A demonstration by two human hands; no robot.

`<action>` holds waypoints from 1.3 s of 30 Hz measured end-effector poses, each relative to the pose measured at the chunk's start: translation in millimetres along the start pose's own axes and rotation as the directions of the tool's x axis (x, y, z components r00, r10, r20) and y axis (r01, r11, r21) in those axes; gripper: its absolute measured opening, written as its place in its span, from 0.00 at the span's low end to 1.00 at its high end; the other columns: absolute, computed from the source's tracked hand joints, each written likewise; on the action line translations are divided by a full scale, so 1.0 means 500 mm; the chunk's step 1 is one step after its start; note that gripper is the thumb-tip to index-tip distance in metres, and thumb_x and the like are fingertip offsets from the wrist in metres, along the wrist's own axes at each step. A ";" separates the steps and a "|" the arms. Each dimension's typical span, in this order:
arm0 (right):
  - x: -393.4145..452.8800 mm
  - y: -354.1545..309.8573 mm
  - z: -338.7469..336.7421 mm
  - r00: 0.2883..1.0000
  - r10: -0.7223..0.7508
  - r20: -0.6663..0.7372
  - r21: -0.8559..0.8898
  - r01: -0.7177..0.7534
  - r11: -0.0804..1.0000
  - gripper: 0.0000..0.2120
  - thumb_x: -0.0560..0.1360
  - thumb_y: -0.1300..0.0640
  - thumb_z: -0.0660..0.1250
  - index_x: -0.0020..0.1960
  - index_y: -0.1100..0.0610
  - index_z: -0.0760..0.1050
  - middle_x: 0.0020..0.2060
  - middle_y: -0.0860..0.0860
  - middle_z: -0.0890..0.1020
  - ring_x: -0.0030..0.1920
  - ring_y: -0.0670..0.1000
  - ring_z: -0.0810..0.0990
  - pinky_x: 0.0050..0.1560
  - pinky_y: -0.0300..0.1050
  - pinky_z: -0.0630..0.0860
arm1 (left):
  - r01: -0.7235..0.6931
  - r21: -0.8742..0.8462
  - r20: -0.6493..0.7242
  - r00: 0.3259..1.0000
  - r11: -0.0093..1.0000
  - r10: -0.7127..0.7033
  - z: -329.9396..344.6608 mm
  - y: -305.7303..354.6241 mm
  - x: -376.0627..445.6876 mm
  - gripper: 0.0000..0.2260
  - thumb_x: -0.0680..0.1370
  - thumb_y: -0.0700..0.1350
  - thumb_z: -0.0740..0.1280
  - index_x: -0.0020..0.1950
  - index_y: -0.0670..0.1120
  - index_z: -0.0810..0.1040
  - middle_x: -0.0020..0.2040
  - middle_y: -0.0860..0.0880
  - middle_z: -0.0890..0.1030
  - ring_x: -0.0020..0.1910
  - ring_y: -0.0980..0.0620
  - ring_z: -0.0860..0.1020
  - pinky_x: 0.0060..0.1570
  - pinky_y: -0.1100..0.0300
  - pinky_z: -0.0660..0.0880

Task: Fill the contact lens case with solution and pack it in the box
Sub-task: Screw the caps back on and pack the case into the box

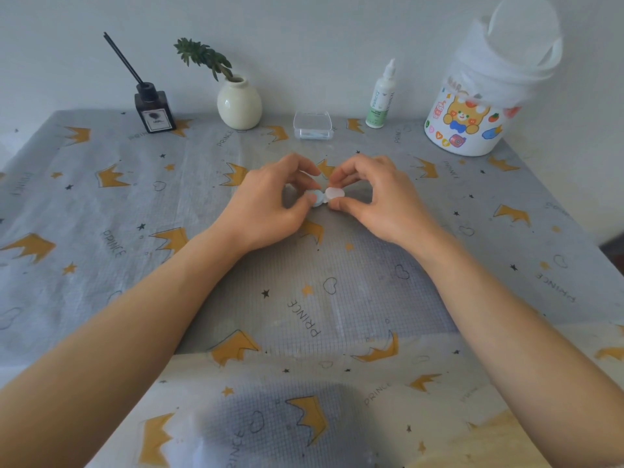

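A small contact lens case point(325, 196) sits at the middle of the table, with a pale blue cap on its left side and a white cap on its right. My left hand point(270, 201) pinches the blue side with thumb and fingers. My right hand point(374, 197) pinches the white cap. Behind the hands a clear plastic box point(312, 126) stands with its lid raised; something pale blue lies inside it. The white solution bottle point(381, 96) with green print stands upright to the right of the box, its nozzle pointing up.
A grey tablecloth point(169, 204) with yellow crowns covers the table. At the back stand a dark reed diffuser point(153, 109), a cream vase point(239, 104) with a green sprig, and a white cartoon-bear bin point(472, 119) with a plastic liner at the far right.
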State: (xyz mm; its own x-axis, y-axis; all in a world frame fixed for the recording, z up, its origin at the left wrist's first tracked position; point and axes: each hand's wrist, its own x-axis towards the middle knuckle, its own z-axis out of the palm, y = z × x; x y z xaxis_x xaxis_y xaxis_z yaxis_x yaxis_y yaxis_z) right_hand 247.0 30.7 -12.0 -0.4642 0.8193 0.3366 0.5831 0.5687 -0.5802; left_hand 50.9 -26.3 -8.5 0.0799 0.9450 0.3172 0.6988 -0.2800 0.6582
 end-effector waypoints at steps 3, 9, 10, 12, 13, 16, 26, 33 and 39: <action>0.000 0.000 0.001 1.000 -0.002 -0.001 0.007 0.002 1.000 0.14 0.70 0.51 0.77 0.52 0.44 0.77 0.42 0.34 0.77 0.58 0.42 0.75 0.50 0.23 0.63 | -0.028 0.023 -0.014 1.000 0.999 0.028 0.003 -0.003 0.005 0.17 0.75 0.52 0.71 0.61 0.50 0.74 0.54 0.59 0.82 0.58 0.60 0.77 0.60 0.56 0.73; 0.000 0.001 0.004 1.000 -0.001 0.001 0.011 0.001 1.000 0.14 0.70 0.48 0.77 0.52 0.46 0.77 0.44 0.35 0.79 0.57 0.40 0.74 0.51 0.25 0.64 | 0.005 0.241 -0.087 0.996 0.971 0.017 0.011 -0.010 0.005 0.25 0.68 0.70 0.67 0.55 0.54 0.77 0.48 0.59 0.78 0.53 0.54 0.74 0.54 0.49 0.72; 0.000 0.001 0.004 1.000 -0.002 -0.002 0.006 0.002 1.000 0.14 0.70 0.49 0.77 0.52 0.46 0.77 0.43 0.35 0.78 0.57 0.40 0.74 0.50 0.24 0.64 | 0.013 0.265 -0.094 0.995 0.964 0.013 0.013 -0.011 0.005 0.24 0.68 0.71 0.66 0.52 0.54 0.78 0.47 0.59 0.77 0.51 0.54 0.73 0.53 0.50 0.71; 0.000 0.002 0.003 1.000 0.000 -0.007 0.007 0.000 1.000 0.14 0.70 0.50 0.77 0.52 0.46 0.77 0.43 0.34 0.78 0.56 0.39 0.74 0.50 0.22 0.63 | 0.018 0.289 -0.108 0.994 0.957 0.014 0.015 -0.014 0.006 0.23 0.68 0.71 0.67 0.49 0.54 0.79 0.44 0.60 0.75 0.51 0.53 0.73 0.52 0.51 0.70; 0.000 0.001 0.002 1.000 0.000 -0.007 0.008 0.000 1.000 0.14 0.70 0.50 0.77 0.52 0.46 0.77 0.42 0.34 0.77 0.56 0.40 0.75 0.50 0.20 0.63 | 0.017 0.291 -0.113 0.993 0.957 0.016 0.016 -0.015 0.007 0.22 0.68 0.70 0.68 0.48 0.54 0.79 0.43 0.60 0.74 0.50 0.53 0.73 0.52 0.51 0.69; 0.000 -0.001 0.002 1.000 0.002 -0.001 0.008 -0.002 1.000 0.14 0.70 0.50 0.77 0.52 0.46 0.77 0.43 0.34 0.77 0.57 0.42 0.76 0.50 0.23 0.64 | 0.005 0.274 -0.115 0.993 0.962 0.028 0.017 -0.018 0.008 0.20 0.69 0.68 0.69 0.48 0.53 0.80 0.41 0.60 0.73 0.49 0.54 0.73 0.51 0.52 0.69; 0.000 0.001 0.004 1.000 0.003 0.023 0.003 -0.003 1.000 0.14 0.71 0.52 0.77 0.54 0.47 0.76 0.43 0.35 0.79 0.57 0.41 0.72 0.51 0.23 0.63 | -0.085 0.302 -0.038 0.994 0.950 0.101 0.012 -0.022 0.013 0.14 0.75 0.59 0.70 0.54 0.52 0.80 0.48 0.57 0.77 0.53 0.51 0.73 0.51 0.54 0.66; -0.002 -0.007 0.011 0.999 0.036 0.009 -0.008 -0.036 0.999 0.15 0.72 0.55 0.76 0.53 0.47 0.74 0.41 0.34 0.75 0.54 0.45 0.73 0.46 0.26 0.65 | -0.154 0.385 0.015 0.987 0.910 0.161 0.013 -0.025 0.017 0.12 0.76 0.54 0.69 0.57 0.49 0.80 0.51 0.53 0.78 0.56 0.48 0.73 0.55 0.53 0.64; 0.002 -0.009 0.013 0.998 0.060 0.019 0.017 -0.060 0.998 0.16 0.72 0.56 0.77 0.49 0.47 0.70 0.43 0.38 0.77 0.44 0.43 0.71 0.43 0.38 0.67 | -0.181 0.400 0.040 0.983 0.898 0.180 0.010 -0.023 0.018 0.12 0.77 0.52 0.69 0.57 0.49 0.80 0.52 0.52 0.78 0.56 0.48 0.73 0.56 0.53 0.64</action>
State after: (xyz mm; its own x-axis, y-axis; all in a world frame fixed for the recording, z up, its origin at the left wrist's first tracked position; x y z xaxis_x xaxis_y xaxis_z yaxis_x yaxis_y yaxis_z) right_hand 239.8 28.4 -14.0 -0.4409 0.8502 0.2876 0.5987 0.5173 -0.6115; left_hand 47.3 -14.0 -16.7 0.2330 0.8849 0.4032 0.8977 -0.3552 0.2607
